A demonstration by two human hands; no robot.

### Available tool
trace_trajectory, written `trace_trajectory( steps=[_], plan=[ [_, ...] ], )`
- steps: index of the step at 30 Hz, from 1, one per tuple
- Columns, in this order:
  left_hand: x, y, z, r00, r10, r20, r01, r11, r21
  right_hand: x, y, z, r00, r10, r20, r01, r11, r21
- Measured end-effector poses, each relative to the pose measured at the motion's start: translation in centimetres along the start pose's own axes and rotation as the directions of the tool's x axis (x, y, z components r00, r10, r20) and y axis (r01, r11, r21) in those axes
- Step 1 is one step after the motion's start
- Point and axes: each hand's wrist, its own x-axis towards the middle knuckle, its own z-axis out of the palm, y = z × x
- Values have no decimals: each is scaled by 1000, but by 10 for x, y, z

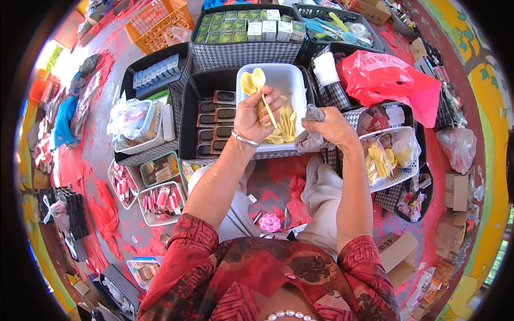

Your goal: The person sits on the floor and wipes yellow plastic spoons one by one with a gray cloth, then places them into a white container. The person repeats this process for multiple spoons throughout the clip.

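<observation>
My left hand grips a yellow spoon, its bowl up and its handle slanting down across my fingers. More yellow bowls show just left of it; whether they are held too I cannot tell. Below lies a white plastic tub with loose yellow spoons at its near end. My right hand is closed on a crumpled grey cloth by the tub's near right corner. The tub rests on a dark fabric box, where black oval-headed items lie in rows.
Fabric boxes of small green cartons and blue packs stand beyond and left. At right are a red plastic bag and a white basket of bagged yellow utensils. Small baskets of red-and-white items sit near left.
</observation>
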Motion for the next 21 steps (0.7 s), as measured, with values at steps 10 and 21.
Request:
trace_trajectory(
  steps=[10, 21],
  plan=[
    [1, -9, -6, 986, -165, -10, 165, 984, 61, -12, -39, 13, 938, -75, -339, 267, 781, 565],
    [1, -25, -17, 920, -79, -383, 314, 734, 602, -4, -24, -3, 915, -62, -398, 210, 917, 340]
  ],
)
